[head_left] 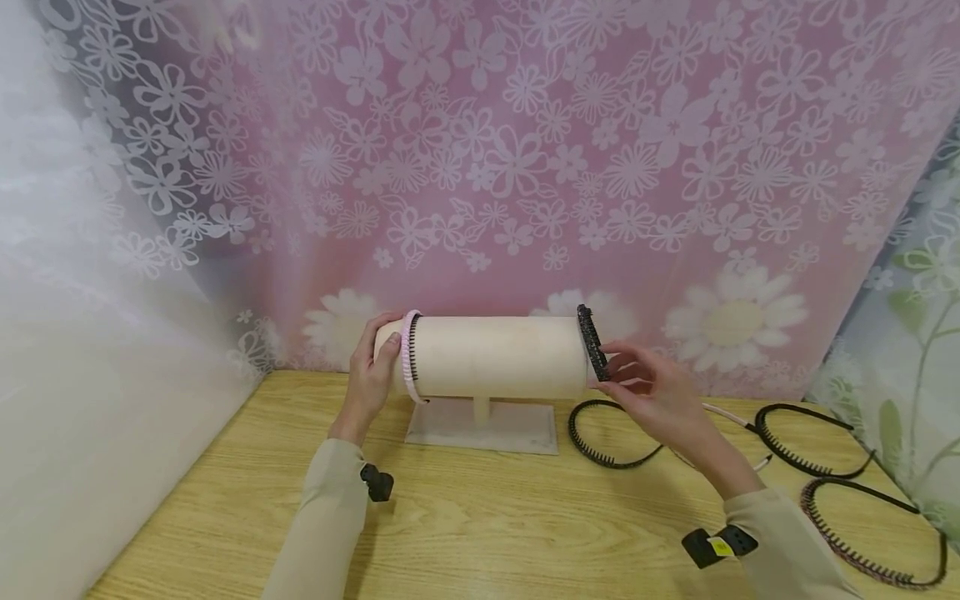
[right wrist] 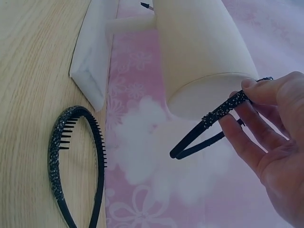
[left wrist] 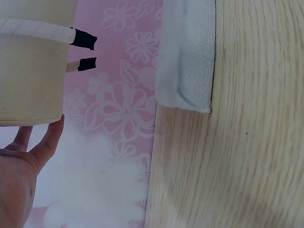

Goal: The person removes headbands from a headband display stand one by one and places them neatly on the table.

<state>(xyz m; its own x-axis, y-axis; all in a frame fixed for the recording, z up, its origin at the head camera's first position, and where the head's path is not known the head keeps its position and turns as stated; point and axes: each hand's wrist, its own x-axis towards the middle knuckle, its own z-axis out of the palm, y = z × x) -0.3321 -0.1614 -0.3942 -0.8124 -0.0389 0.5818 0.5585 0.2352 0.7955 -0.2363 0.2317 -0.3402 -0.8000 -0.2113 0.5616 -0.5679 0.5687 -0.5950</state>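
Observation:
A cream padded cylinder (head_left: pixel 498 354) lies level on a short post above a pale marbled base (head_left: pixel 517 429), forming a headband stand. My left hand (head_left: pixel 369 379) holds the cylinder's left end, thumb in front and fingers over the top. Beside that thumb, a pink-and-white wrapped headband (head_left: pixel 407 354) with dark teeth goes round the cylinder; its black tips (left wrist: pixel 84 40) show in the left wrist view. At the other end, my right hand (head_left: pixel 656 396) pinches a black glittery headband (right wrist: pixel 223 109) between thumb and fingers. That headband stands at the cylinder's right end face, its open ends partly hidden.
Several more headbands lie on the wooden table (head_left: pixel 465 525) at the right: a black toothed one (head_left: pixel 573 433) near the base, another black one (head_left: pixel 765 437), a pale one (head_left: pixel 727 414) and a dark reddish one (head_left: pixel 813 517). A pink floral curtain (head_left: pixel 517 167) hangs close behind the stand.

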